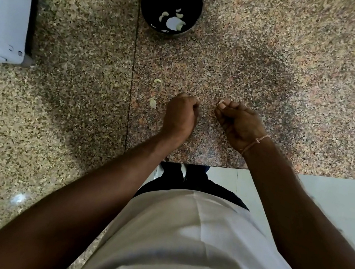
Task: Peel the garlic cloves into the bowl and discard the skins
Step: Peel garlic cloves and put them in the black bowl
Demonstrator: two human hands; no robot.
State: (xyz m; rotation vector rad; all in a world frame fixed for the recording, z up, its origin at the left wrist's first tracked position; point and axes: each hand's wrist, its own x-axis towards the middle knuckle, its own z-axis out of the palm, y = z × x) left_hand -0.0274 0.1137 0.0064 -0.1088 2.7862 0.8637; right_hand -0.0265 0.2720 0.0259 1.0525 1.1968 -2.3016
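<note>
Speckled pink-and-grey granite table (250, 64) underfoot of everything, seam running down its left part. Far back, round dark metal bowl (171, 4) with pale peeled garlic cloves (178, 21) inside. Nearer, left hand (180, 114) curled, contents hidden; right hand (239, 122) pinching a scrap of papery skin (220, 101). Two unpeeled cream cloves (153, 103) just left. Best: gather skins first, keep well apart from bowl, then take next clove.

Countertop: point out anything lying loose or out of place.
Two garlic pieces lie loose on the countertop, outside the bowl: one beyond the left hand, another beside it. Whether they are cloves or skins is unclear. Nothing looks spilled or damaged.
</note>
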